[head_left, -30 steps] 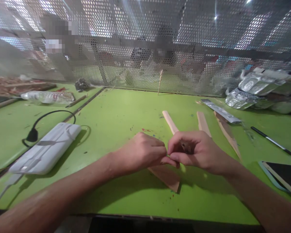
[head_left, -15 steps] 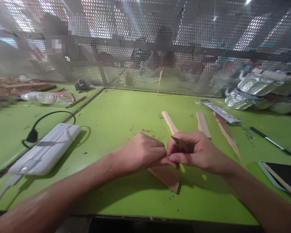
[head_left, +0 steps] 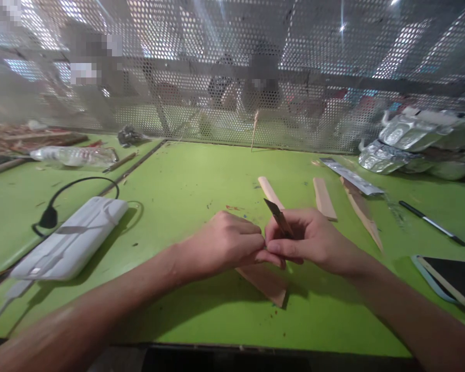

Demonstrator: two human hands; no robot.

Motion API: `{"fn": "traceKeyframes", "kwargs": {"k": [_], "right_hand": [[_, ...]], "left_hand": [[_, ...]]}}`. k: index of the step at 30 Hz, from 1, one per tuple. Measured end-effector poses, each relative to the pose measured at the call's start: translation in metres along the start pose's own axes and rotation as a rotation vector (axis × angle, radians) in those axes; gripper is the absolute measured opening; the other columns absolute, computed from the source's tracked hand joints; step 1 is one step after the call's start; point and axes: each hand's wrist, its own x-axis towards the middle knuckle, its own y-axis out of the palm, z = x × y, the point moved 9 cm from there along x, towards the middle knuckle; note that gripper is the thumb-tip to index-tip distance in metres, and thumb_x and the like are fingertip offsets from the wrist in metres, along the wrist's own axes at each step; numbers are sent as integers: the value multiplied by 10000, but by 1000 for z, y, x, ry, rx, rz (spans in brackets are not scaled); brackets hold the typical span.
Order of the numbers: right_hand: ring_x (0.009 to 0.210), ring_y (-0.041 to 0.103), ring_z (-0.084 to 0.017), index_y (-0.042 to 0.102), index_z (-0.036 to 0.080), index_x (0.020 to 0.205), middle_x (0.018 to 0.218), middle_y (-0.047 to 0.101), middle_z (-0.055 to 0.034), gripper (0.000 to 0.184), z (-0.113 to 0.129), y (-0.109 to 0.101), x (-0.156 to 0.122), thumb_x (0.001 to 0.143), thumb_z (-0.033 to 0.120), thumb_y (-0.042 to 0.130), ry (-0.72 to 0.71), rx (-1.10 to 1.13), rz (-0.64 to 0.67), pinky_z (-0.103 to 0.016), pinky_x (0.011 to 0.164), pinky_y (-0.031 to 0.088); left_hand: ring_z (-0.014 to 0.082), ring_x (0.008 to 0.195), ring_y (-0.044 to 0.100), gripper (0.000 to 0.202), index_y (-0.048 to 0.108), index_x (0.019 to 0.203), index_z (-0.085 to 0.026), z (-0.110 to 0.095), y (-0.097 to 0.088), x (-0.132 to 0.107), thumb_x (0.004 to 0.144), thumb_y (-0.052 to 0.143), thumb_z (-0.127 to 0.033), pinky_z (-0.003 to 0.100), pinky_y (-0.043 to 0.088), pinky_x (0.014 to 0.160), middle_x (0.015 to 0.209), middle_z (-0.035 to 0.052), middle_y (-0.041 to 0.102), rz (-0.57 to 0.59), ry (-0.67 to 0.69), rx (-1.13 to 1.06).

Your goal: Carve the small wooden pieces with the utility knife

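Observation:
My right hand [head_left: 310, 240] is closed around a craft knife [head_left: 279, 218], whose dark slanted blade points up and to the left above the fingers. Close against its fingertips is my left hand [head_left: 230, 243], back upward and fingers curled in. Whatever the left fingers pinch is hidden or too small to make out. Beneath the left hand, a flat wooden strip [head_left: 266, 287] sticks out toward the table's front edge. A second wooden strip [head_left: 270, 191] lies just behind the hands, partly covered by the right one.
On the right lie a short wooden piece [head_left: 324, 199], a pointed wooden piece [head_left: 362, 214], a plastic sleeve [head_left: 351, 176], a pen [head_left: 432, 222] and a phone [head_left: 455, 281]. Silvery packages [head_left: 406, 139] sit behind. A white power bank [head_left: 72, 240] with cable rests left. Perforated metal [head_left: 201, 77] backs the table.
The knife has tilted upward in my right hand, so more of its blade shows. My left hand and the wooden strip under it have hardly moved.

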Motion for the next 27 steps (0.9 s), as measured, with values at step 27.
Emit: {"fn": "traceKeyframes", "kwargs": {"k": [27], "right_hand": [[556,594,-104,755,156,900,656,671,3,223,-6,-3,0,860,320,901,-49,192,12,-197,450,343]], "left_hand": [[124,547,462,411,478,684,-225,-34,-30,4,1069,624,-211,320,348,498,626,-49,457,-140,218,407]]}}
